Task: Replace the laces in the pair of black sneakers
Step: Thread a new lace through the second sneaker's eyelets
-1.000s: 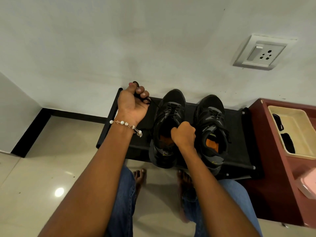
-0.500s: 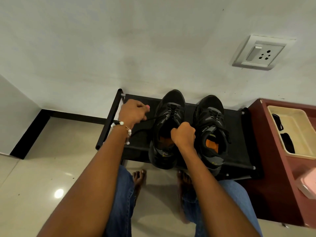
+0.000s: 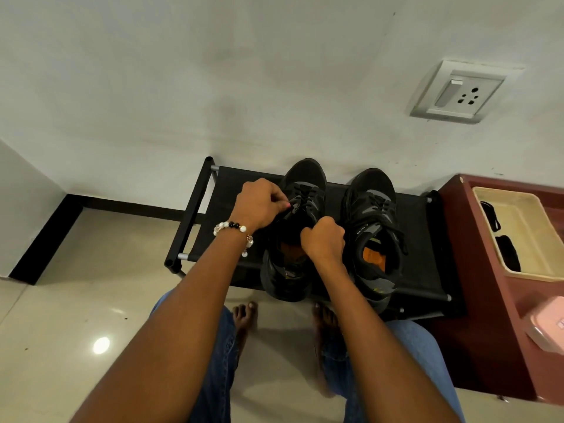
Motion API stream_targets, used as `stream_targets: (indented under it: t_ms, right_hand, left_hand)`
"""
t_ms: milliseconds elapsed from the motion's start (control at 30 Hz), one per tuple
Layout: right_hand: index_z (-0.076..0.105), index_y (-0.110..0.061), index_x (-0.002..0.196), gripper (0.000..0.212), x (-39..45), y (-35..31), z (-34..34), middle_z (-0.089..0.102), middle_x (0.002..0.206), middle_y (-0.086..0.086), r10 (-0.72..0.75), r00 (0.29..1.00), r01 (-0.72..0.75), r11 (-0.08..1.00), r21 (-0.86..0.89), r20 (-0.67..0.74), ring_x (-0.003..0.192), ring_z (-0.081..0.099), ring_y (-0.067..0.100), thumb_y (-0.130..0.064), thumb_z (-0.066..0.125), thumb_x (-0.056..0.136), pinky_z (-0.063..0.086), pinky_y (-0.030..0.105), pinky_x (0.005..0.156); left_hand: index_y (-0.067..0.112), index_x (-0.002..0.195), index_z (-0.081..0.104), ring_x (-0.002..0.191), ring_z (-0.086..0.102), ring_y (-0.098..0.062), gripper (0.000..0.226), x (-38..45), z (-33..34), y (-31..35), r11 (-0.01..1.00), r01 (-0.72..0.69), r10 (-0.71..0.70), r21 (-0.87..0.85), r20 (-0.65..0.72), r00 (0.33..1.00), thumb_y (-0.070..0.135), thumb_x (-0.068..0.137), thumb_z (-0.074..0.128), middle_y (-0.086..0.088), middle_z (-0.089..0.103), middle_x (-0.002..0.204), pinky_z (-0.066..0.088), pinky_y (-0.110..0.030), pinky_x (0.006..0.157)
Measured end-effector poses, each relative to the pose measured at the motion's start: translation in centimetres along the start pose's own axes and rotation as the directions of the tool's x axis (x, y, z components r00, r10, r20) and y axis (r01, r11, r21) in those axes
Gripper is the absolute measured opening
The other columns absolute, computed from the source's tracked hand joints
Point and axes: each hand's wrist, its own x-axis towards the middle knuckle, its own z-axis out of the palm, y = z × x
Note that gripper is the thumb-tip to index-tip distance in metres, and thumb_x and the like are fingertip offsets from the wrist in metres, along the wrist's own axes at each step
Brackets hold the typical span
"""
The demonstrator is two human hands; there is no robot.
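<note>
- Nearest, ahead of the person's knees and bare feet, a low black rack stands against the wall; both black sneakers sit on its top shelf.
- The left sneaker lies lengthwise away from the person, heel toward the knees and overhanging the rack's near edge, toe toward the wall.
- The right hand is curled into a fist over that shoe's opening; what it grips cannot be told.
- The left hand, a bead bracelet at its wrist, pinches the black lace at the left sneaker's eyelets.
- The right sneaker stands just beside it, parallel, toe to the wall, orange insole showing; small white lettering on its side is too small to read.
- Right of the rack, a dark red cabinet carries a cream tray.
</note>
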Motion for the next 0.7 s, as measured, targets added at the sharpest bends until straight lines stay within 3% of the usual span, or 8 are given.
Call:
stream_targets:
  t_ms: [100, 267, 400, 467, 567, 633, 700]
  right_hand:
    - [0.038, -0.014, 0.069, 0.028, -0.1, 0.0, 0.0, 0.043, 0.073, 0.002, -0.004, 1.0, 0.004, 1.0, 0.006, -0.002, 0.06, 0.043, 0.015, -0.013, 0.053, 0.092, 0.031, 0.024, 0.048]
    - [0.038, -0.015, 0.069, 0.028, 0.0, 0.0, 0.0, 0.042, 0.073, 0.001, 0.003, 1.0, -0.003, 1.0, 0.003, -0.008, 0.06, 0.042, 0.015, -0.014, 0.053, 0.092, 0.035, 0.026, 0.053]
    - [0.039, -0.014, 0.069, 0.028, -0.1, 0.0, 0.1, 0.043, 0.073, 0.001, -0.001, 1.0, 0.001, 1.0, -0.002, -0.012, 0.06, 0.043, 0.014, -0.014, 0.053, 0.093, 0.031, 0.025, 0.047]
    - [0.038, -0.014, 0.068, 0.028, 0.0, 0.1, 0.1, 0.042, 0.072, 0.001, 0.001, 1.0, -0.001, 1.0, -0.004, -0.009, 0.059, 0.042, 0.014, -0.013, 0.052, 0.093, 0.03, 0.024, 0.046]
    - [0.038, -0.014, 0.067, 0.029, 0.1, 0.1, 0.2, 0.042, 0.072, 0.001, 0.003, 1.0, -0.003, 1.0, 0.012, -0.006, 0.059, 0.041, 0.014, -0.012, 0.053, 0.092, 0.028, 0.023, 0.045]
    - [0.039, -0.012, 0.067, 0.029, 0.2, 0.2, 0.0, 0.043, 0.072, 0.002, 0.002, 1.0, -0.002, 1.0, 0.023, 0.017, 0.059, 0.042, 0.015, -0.012, 0.054, 0.091, 0.03, 0.023, 0.046]
    - [0.043, -0.009, 0.071, 0.024, 0.4, 0.1, -0.5, 0.046, 0.073, 0.003, 0.004, 0.998, -0.008, 0.999, 0.054, 0.062, 0.063, 0.047, 0.019, -0.013, 0.056, 0.09, 0.037, 0.024, 0.051]
  left_hand:
    - [0.015, 0.095, 0.077, 0.094, 0.065, -0.015, 0.012, 0.1, 0.1, 0.0, 1.0, 0.014, -0.014, -0.02, -0.021, 1.0, 0.021, 0.087, 0.07, -0.002, 0.072, 0.097, 0.052, -0.031, 0.091]
    - [0.01, 0.091, 0.075, 0.081, 0.06, -0.011, 0.015, 0.2, 0.3, 0.3, 0.998, 0.0, 0.001, 0.055, -0.02, 1.0, 0.024, 0.089, 0.068, -0.002, 0.07, 0.093, 0.047, -0.025, 0.077]
    - [-0.003, 0.091, 0.066, 0.073, 0.061, -0.028, 0.034, 0.6, 0.3, 0.4, 0.996, 0.048, -0.047, 0.07, -0.009, 0.999, 0.028, 0.097, 0.054, -0.017, 0.067, 0.087, 0.049, -0.038, 0.07]
    - [-0.007, 0.092, 0.064, 0.066, 0.054, -0.023, 0.036, 0.8, 0.4, 0.2, 0.997, 0.076, -0.076, -0.013, 0.003, 0.997, 0.026, 0.098, 0.051, -0.017, 0.063, 0.081, 0.052, -0.041, 0.071]
    - [0.003, 0.089, 0.067, 0.06, 0.054, -0.009, 0.027, 0.8, 0.1, 0.3, 0.978, 0.11, -0.115, -0.179, -0.018, 0.993, 0.025, 0.098, 0.054, -0.002, 0.064, 0.074, 0.046, -0.021, 0.058]
    - [0.01, 0.083, 0.068, 0.062, 0.058, -0.009, 0.019, 1.0, -0.6, 0.2, 0.906, 0.14, -0.186, -0.4, -0.079, 0.979, 0.023, 0.095, 0.06, 0.001, 0.066, 0.071, 0.049, -0.022, 0.064]
    - [0.013, 0.081, 0.068, 0.061, 0.059, -0.01, 0.013, 0.8, -1.7, 0.4, 0.772, 0.157, -0.251, -0.616, -0.069, 0.966, 0.02, 0.092, 0.064, 0.001, 0.068, 0.069, 0.05, -0.025, 0.065]
